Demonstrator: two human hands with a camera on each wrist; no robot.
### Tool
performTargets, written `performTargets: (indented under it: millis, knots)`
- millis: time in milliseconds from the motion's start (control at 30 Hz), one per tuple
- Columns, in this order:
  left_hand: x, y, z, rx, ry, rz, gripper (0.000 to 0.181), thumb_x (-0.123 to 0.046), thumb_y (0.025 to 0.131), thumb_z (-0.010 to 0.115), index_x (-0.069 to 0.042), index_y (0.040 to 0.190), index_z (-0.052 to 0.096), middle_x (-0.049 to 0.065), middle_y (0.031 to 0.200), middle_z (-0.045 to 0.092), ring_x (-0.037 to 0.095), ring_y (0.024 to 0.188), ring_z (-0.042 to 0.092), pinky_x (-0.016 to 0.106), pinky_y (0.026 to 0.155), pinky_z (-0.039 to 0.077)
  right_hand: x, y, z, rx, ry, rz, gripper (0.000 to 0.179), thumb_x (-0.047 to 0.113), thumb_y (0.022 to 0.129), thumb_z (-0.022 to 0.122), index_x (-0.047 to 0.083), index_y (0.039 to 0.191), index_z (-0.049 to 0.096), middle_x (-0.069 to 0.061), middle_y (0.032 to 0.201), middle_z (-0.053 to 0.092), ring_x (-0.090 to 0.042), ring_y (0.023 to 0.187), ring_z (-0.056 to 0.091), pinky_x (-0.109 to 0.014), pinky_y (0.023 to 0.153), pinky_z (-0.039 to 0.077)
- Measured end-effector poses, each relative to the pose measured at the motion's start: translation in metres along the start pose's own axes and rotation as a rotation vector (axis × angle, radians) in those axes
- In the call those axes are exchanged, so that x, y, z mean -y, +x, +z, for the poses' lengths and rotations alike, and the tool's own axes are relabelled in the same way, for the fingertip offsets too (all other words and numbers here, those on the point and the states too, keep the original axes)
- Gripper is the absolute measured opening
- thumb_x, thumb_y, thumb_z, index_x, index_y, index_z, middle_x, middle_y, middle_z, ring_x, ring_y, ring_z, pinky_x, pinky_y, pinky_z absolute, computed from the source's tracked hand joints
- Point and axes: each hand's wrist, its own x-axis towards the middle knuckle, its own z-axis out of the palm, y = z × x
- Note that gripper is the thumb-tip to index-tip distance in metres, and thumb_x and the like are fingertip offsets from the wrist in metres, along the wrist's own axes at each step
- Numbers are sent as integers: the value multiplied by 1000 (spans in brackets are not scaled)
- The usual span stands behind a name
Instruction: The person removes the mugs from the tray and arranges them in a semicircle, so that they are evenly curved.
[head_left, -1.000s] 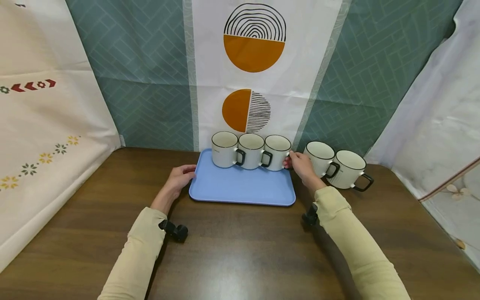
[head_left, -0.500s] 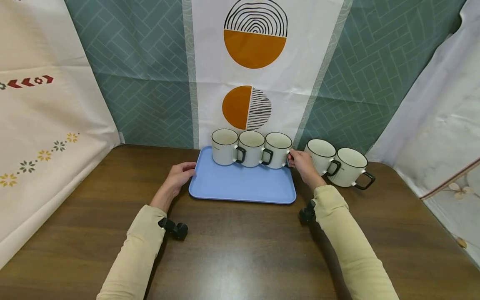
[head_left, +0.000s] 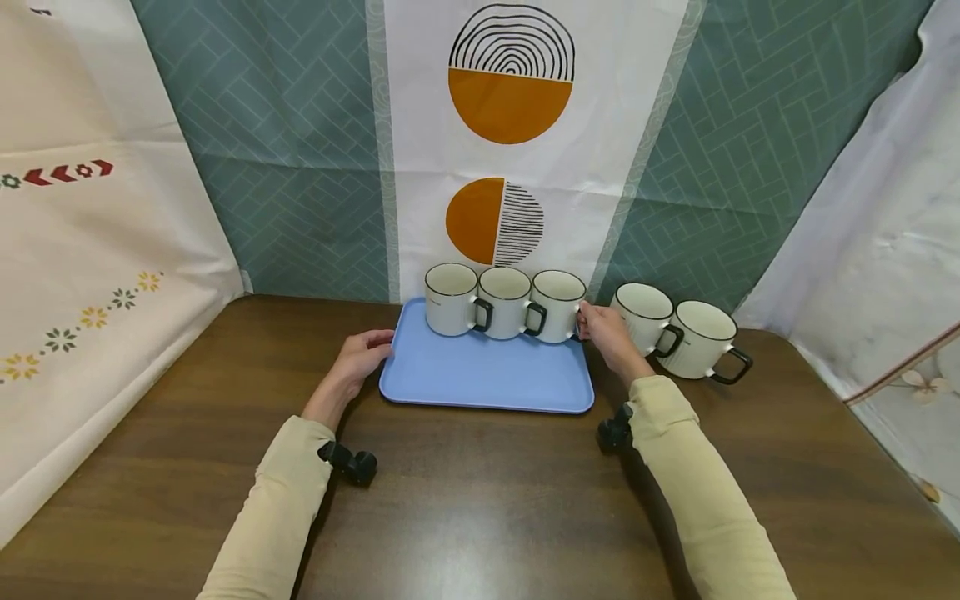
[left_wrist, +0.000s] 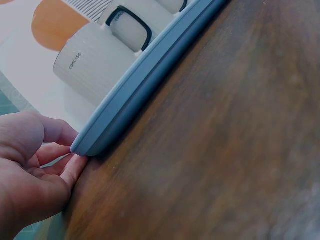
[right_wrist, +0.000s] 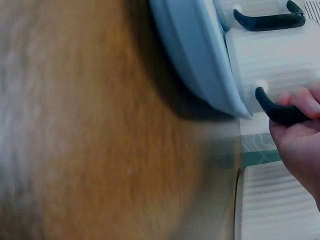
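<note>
A blue tray [head_left: 480, 375] lies on the table with three white, black-rimmed mugs standing side by side along its back. My left hand [head_left: 362, 360] pinches the tray's left edge; in the left wrist view, thumb and fingers of that hand [left_wrist: 35, 160] meet at its corner. The rightmost mug on the tray [head_left: 557, 308] has its black handle [right_wrist: 280, 112] gripped by my right hand [head_left: 606, 333]. Left of it are the middle mug [head_left: 504, 307] and the left mug [head_left: 450, 302], whose handles point right.
Two more matching mugs, a nearer one [head_left: 642, 315] and an outer one [head_left: 697, 342], stand on the wooden table [head_left: 465, 500] right of the tray, close to my right hand. A patterned cloth [head_left: 315, 167] hangs behind the tray.
The view dips and returns slightly. Both hands keep their places, the right on the mug's handle and the left at the tray's edge; the mugs stay put.
</note>
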Motion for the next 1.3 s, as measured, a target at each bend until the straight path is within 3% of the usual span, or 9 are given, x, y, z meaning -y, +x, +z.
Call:
performTargets:
  millis: [233,400,733,1000,1200,1300]
  knots:
    - [2,0,1,1,4,13,44,-2,96,49,8,139,44,26,137,45,35,124,42,43,107,35,1,-6,6,-119,69,-86,49,18,101,45,11,53,37,0,50,36,-22,54,37,-37,61,39]
    - [1,-1,1,1,5,9,44,-2,96,49,8,139,44,26,137,44,34,124,42,44,106,35,6,-11,7,-185,101,-84,52,19,99,48,13,49,38,1,47,37,-18,50,36,-34,56,37]
    - [1,2,2,-6,8,-6,44,-2,96,49,8,139,44,26,137,45,34,123,43,44,106,35,29,-27,-11,-177,280,-115,45,13,99,46,8,55,38,4,49,31,-9,46,28,-24,48,26]
    - [0,-2,2,-9,15,-8,43,-3,96,50,6,137,46,25,136,46,33,122,44,43,105,37,57,-52,-39,-67,532,-209,45,6,101,34,10,56,40,6,48,30,-10,45,22,-26,51,21]
    - [0,-1,2,-6,19,2,43,-3,95,50,6,137,47,24,136,46,33,122,44,42,105,37,76,-69,-78,151,549,-266,42,15,105,33,8,66,45,2,54,22,-18,56,8,-24,59,30]
    - [0,0,-1,3,11,-4,44,-2,96,49,6,139,45,25,139,44,33,125,41,43,107,34,81,-75,-96,160,577,-297,40,15,105,37,6,67,48,-1,56,17,-18,55,7,-23,59,34]
